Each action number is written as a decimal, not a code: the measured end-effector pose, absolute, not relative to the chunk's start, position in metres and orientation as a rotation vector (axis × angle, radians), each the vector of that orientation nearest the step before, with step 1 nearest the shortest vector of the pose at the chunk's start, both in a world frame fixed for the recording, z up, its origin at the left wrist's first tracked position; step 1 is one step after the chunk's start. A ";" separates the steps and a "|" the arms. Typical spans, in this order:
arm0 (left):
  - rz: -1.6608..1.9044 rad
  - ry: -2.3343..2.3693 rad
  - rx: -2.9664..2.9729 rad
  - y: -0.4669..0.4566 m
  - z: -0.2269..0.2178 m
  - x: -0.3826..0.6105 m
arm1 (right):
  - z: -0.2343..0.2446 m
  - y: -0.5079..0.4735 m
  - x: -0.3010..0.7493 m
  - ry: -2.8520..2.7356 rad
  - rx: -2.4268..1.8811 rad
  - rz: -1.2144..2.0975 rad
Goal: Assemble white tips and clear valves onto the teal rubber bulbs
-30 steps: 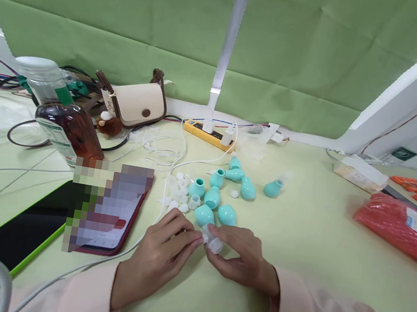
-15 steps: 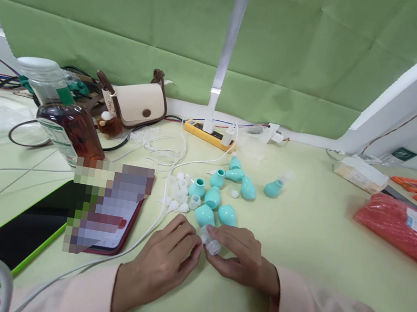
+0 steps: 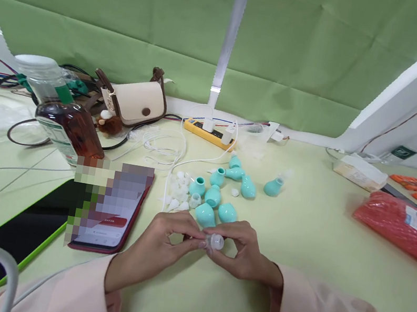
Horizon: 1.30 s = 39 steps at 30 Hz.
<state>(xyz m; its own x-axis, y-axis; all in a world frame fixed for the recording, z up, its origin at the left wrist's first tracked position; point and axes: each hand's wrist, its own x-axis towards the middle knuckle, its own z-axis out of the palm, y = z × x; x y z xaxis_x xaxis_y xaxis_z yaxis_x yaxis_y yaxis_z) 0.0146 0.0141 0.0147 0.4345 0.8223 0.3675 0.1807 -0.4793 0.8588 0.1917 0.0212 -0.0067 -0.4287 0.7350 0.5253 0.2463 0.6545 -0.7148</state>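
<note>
Between my two hands is a small translucent plastic fitting (image 3: 217, 241), its round open end facing right. My left hand (image 3: 168, 240) pinches its left end between thumb and fingers. My right hand (image 3: 239, 246) grips it from the other side with thumb and forefinger. Just beyond my fingers lie several turquoise rubber bulbs, among them a near one (image 3: 205, 214) and another (image 3: 227, 213) on its side. Some bulbs, such as an upright one (image 3: 197, 186), show their open necks. A pile of small white plastic tips (image 3: 179, 186) sits left of the bulbs, beside a clear ring-like piece (image 3: 195, 200).
Left of my hands lie a phone with a red case (image 3: 136, 218) and a green-edged phone (image 3: 20, 231). Behind them are a brown bottle (image 3: 72, 130), a cream handbag (image 3: 137, 104) and a yellow power strip (image 3: 212, 136) with white cables. A red package (image 3: 400, 228) is at right.
My left hand has moved in to pinch the fitting's left end. The fitting has turned, its round end now facing right. My right hand has shifted its hold slightly.
</note>
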 end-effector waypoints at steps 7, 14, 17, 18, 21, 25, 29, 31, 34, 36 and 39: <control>1.040 0.848 2.032 0.014 0.015 0.013 | -0.012 0.023 0.194 -1.696 -0.865 1.344; 1.125 0.755 2.337 0.014 0.012 0.012 | -0.004 0.027 0.191 -1.419 -0.869 1.792; 1.180 0.731 2.363 0.013 0.012 0.011 | -0.006 0.029 0.190 -1.368 -0.855 1.845; 1.197 0.725 2.365 0.012 0.012 0.011 | -0.007 0.029 0.190 -1.354 -0.848 1.862; 1.258 0.705 2.346 0.011 0.012 0.012 | -0.010 0.030 0.190 -1.338 -0.836 1.893; 1.243 0.709 2.266 0.012 0.014 0.014 | -0.011 0.031 0.191 -1.363 -0.842 1.916; 1.185 0.762 2.219 0.013 0.016 0.015 | -0.009 0.032 0.193 -1.401 -0.898 1.909; 1.168 0.772 2.250 0.014 0.015 0.014 | -0.008 0.032 0.194 -1.421 -0.934 1.883; 1.147 0.743 2.391 0.014 0.013 0.013 | -0.006 0.031 0.195 -1.457 -0.978 1.849; 1.122 0.710 2.508 0.015 0.012 0.012 | -0.006 0.030 0.195 -1.470 -0.990 1.844; 1.055 0.671 2.665 0.015 0.011 0.010 | -0.007 0.030 0.195 -1.479 -0.990 1.855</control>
<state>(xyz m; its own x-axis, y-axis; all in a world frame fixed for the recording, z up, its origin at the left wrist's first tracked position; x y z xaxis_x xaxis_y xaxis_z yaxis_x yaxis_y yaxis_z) 0.0099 0.0154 0.0113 0.6426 0.4789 0.5981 0.3384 -0.8777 0.3393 0.1950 0.0300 -0.0070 -0.5685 0.7979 -0.2004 0.0179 -0.2316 -0.9727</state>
